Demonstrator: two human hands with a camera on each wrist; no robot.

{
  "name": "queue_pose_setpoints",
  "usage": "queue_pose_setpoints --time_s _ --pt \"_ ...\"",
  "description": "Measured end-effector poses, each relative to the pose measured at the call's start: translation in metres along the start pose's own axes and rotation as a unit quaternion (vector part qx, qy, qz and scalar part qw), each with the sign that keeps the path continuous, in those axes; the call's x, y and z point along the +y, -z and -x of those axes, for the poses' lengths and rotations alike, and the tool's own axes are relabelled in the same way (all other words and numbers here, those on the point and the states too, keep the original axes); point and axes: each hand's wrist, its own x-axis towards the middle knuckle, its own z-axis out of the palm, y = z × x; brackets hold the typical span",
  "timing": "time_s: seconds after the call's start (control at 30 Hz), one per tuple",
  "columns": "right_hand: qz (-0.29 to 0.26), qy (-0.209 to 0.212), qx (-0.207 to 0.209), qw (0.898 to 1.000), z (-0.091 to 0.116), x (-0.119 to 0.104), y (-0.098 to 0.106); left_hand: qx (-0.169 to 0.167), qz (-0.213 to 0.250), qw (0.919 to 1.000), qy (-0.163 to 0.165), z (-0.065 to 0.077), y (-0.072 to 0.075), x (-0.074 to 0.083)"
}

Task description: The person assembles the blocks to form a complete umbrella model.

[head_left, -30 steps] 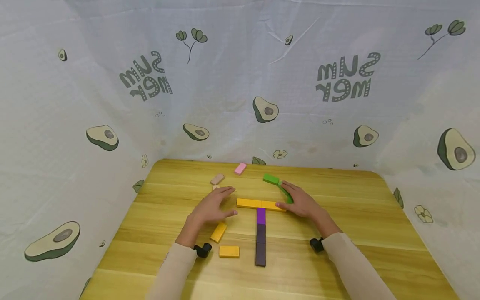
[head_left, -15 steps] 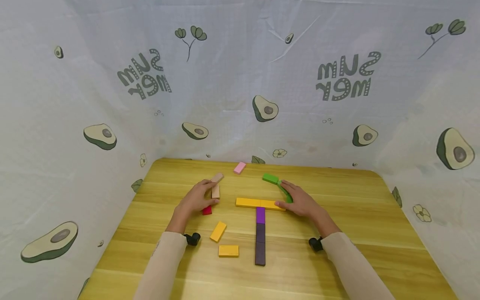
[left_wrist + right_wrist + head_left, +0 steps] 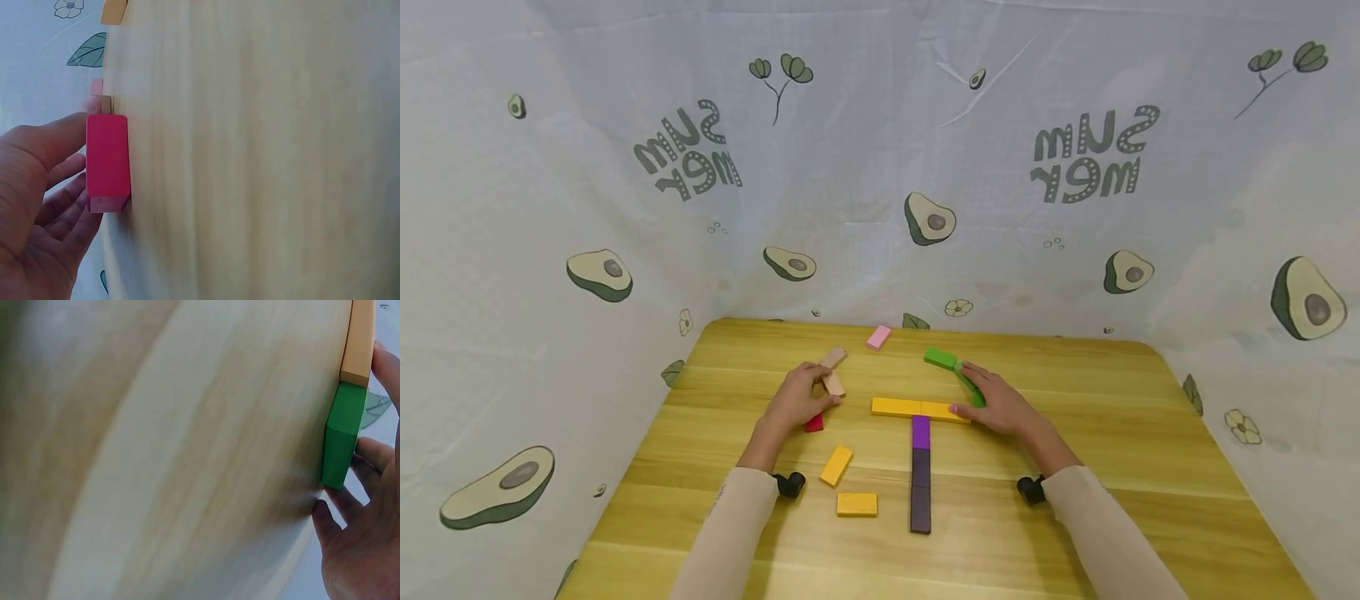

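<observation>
My left hand [image 3: 793,398] pinches a beige block [image 3: 833,384] with its thumb and fingers, at the near end of another beige block [image 3: 833,357]. In the left wrist view a red block [image 3: 107,156] stands out in front of the fingers; the hand covers part of it in the head view. My right hand [image 3: 998,404] rests with extended fingers along several green blocks [image 3: 940,358], its thumb touching the right end of a yellow row [image 3: 898,407]. The right wrist view shows a green block [image 3: 345,428] beside the fingers, meeting a yellow block's end [image 3: 358,344].
A purple block [image 3: 921,432] and two dark blocks [image 3: 921,487] run from the yellow row toward me. Two loose yellow blocks [image 3: 857,504] lie to the left of them. A pink block [image 3: 878,337] sits near the back edge of the wooden table [image 3: 1075,375]; a printed curtain [image 3: 850,167] hangs behind.
My left hand has moved left and away from me to the beige blocks, uncovering the red one. The nearer beige block has turned, its near end swinging right. The right hand stays put.
</observation>
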Motion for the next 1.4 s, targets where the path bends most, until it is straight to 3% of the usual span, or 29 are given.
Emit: queue_pose_setpoints --time_s 0.4,0.77,1.03,1.4 --pt "-0.006 0.001 0.0 1.0 0.0 0.001 0.002 0.01 0.006 0.9995 0.029 0.001 -0.004 0.007" --pt "-0.012 -0.002 0.002 1.0 0.001 0.001 0.002 -0.011 -0.002 0.9991 -0.041 -0.006 -0.011 0.024" --pt "-0.012 0.001 0.002 1.0 0.0 0.001 0.001 -0.048 -0.004 0.9976 -0.05 -0.01 -0.019 0.036" --pt "-0.017 0.003 0.001 1.0 0.0 0.001 0.0 -0.056 -0.029 0.9962 -0.06 -0.008 -0.027 0.037"
